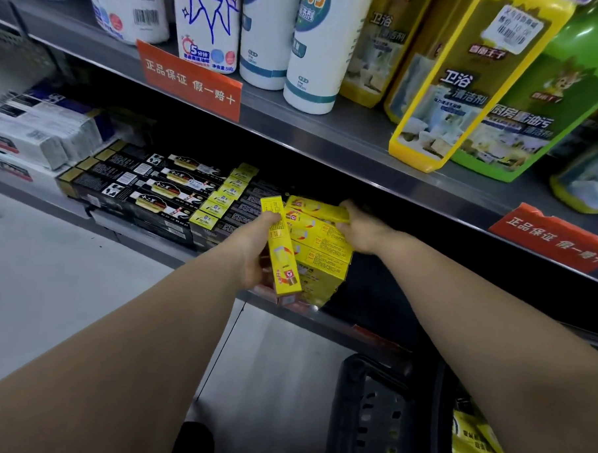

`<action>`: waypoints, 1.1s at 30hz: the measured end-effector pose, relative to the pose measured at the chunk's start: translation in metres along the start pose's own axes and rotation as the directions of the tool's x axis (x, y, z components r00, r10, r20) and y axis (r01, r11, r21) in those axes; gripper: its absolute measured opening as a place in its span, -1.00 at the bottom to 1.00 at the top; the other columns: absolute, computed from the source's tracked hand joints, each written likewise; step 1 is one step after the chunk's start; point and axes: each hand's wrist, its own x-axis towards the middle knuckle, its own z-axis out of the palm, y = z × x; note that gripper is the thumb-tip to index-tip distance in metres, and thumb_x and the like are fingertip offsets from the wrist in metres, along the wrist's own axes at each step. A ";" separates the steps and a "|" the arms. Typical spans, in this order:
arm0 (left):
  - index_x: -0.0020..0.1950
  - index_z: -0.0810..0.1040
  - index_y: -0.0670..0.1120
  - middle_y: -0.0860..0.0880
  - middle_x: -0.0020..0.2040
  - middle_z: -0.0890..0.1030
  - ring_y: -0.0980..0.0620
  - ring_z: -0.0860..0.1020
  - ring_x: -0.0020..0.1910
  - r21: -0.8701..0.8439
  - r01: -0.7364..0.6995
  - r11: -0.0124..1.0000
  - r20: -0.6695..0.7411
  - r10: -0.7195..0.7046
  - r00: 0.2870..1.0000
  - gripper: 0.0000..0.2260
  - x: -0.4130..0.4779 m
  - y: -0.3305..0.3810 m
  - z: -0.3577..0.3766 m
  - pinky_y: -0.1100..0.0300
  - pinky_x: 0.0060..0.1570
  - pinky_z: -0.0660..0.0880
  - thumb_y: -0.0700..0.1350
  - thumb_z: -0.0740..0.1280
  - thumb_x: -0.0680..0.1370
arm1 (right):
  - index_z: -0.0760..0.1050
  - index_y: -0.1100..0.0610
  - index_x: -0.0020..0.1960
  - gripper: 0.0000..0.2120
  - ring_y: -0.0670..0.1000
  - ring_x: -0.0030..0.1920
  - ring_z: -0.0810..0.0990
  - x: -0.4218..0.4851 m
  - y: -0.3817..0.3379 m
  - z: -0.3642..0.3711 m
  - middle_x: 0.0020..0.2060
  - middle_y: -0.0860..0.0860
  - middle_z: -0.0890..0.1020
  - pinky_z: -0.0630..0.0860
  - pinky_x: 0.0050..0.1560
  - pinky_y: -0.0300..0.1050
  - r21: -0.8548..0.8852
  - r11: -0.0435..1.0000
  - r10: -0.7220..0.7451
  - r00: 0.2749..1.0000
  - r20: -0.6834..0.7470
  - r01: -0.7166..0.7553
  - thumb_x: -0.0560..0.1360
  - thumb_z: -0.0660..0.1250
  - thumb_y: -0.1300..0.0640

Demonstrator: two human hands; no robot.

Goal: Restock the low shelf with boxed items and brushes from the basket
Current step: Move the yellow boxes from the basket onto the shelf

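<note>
Both of my hands are at the front of the low shelf (pixel 175 255). My left hand (pixel 254 252) grips a long yellow box (pixel 281 251), held lengthwise beside a stack of yellow boxes (pixel 321 256) on the shelf. Further in, my right hand (pixel 359 230) grips the top yellow box (pixel 315 208) of that stack at its far end. The black basket (pixel 377 411) stands on the floor below the shelf, with yellow packets (pixel 471 434) showing inside behind my right forearm.
Black and yellow boxes (pixel 173 194) fill the low shelf to the left, white boxes (pixel 36 135) beyond them. The shelf above (pixel 321 136) carries white bottles (pixel 312 51) and yellow-green cleaner bottles (pixel 469 82). Orange tags (pixel 192 80) hang from its edge. Grey floor lies left.
</note>
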 end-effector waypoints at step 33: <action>0.46 0.28 0.07 0.01 0.43 0.32 -0.06 0.24 0.39 0.834 -0.391 -0.388 0.548 0.507 0.666 -0.49 0.028 -0.026 0.018 -0.01 0.33 0.26 0.00 0.33 0.54 | 0.17 0.12 0.46 -0.58 0.20 0.35 0.36 0.001 -0.001 -0.019 0.40 0.17 0.32 0.31 0.31 -0.02 -0.037 0.998 -0.059 0.982 -0.182 0.053 0.62 0.11 0.14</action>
